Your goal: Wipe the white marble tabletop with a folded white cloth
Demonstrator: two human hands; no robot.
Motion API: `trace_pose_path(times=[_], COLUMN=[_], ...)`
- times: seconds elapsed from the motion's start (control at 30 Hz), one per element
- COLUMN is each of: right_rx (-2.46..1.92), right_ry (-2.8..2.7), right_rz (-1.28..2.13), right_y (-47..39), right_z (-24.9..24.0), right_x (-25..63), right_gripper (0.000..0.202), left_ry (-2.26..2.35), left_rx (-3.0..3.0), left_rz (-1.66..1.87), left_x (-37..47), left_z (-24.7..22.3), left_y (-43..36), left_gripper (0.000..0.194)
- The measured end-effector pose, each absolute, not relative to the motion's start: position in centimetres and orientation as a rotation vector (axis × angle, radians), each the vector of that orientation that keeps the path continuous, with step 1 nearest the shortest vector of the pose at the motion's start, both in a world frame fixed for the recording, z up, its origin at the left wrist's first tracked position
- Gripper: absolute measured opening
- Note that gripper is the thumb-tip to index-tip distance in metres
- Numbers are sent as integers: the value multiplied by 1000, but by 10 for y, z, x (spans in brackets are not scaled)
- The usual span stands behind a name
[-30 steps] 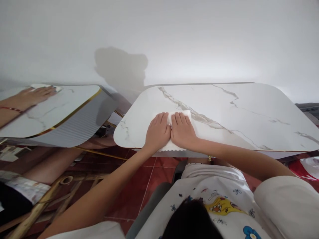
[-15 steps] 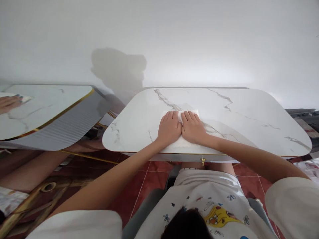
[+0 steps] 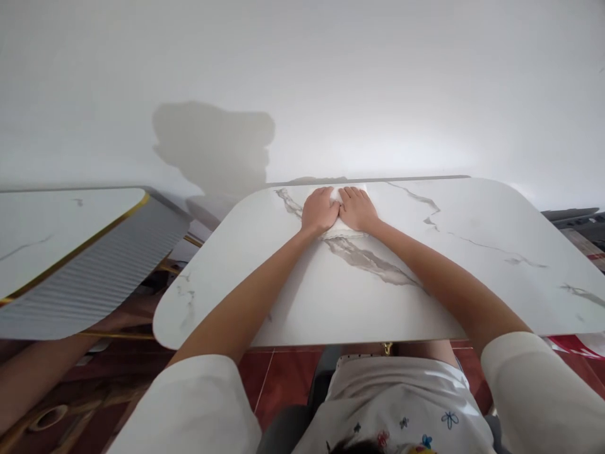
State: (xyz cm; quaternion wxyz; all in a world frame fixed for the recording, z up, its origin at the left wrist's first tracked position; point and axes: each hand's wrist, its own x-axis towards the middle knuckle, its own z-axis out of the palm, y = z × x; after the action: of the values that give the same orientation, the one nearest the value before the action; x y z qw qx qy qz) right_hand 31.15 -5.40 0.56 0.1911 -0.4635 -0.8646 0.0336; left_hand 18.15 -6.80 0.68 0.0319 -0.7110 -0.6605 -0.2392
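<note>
Both of my arms reach out across a white marble-patterned tabletop (image 3: 401,315). Under my palms, close to the table's far edge, lies a white cloth or folded tissue (image 3: 345,231); which of the two I cannot tell. My left hand (image 3: 320,210) lies flat on its left part, fingers stretched forward. Beside it, my right hand (image 3: 358,208) presses flat on the right part, and the thumbs meet in the middle. The cloth's near edge shows below the hands, and a strip of it shows past the fingertips.
A pale wall (image 3: 378,94) rises behind the table, with a shadow on it. To the left stands a second marble-topped table (image 3: 57,239) with gold trim and a ribbed grey side. Another person's leg (image 3: 42,384) shows beneath it. Red floor tiles (image 3: 288,378) lie below.
My hands have slid forward with the white cloth, from mid-table to near the far edge. My view has tilted and come closer; the other person's hand on the left table has left the view.
</note>
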Motion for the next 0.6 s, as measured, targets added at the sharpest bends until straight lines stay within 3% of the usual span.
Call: trace_pose_path(times=[0.6], right_rx=[-1346], right_ry=[-2355], right_rz=[152], right_y=[32], right_z=[8], right_x=[290], right_gripper=[44], left_ry=[-2062], left_rx=[-2189], left_rz=[-717], left_x=[166], left_z=[13], left_y=[14], left_gripper=[47])
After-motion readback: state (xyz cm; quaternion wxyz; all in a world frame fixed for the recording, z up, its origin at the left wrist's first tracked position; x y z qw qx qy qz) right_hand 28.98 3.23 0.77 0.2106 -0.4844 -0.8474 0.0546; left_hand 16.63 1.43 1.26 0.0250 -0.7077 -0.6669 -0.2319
